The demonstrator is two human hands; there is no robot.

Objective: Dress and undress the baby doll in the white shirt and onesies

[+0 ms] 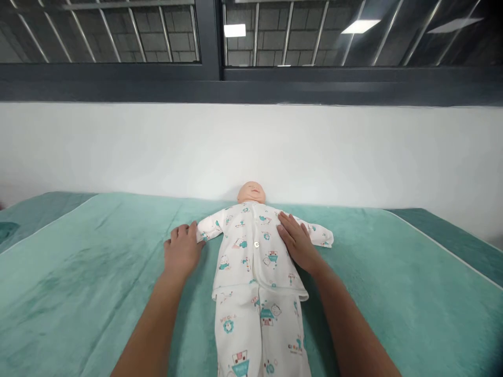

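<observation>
A baby doll (252,192) lies on its back, its head toward the wall. It wears a white long-sleeved top (239,246) with small printed pictures and a front button, and matching trousers (239,335). At the end of the sleeve on the left side, my left hand (182,251) is closed, with thumb and forefinger about the cuff (202,232). My right hand (298,242) lies flat on the top near the other shoulder, fingers stretched out. The other sleeve (323,236) spreads out to the right, and no doll's hand shows at either cuff.
A green plush blanket (118,251) covers the surface under the doll, with darker green parts at both sides. Behind it rises a white wall (157,146). Above that is a dark window frame (118,84) with metal bars beyond the glass.
</observation>
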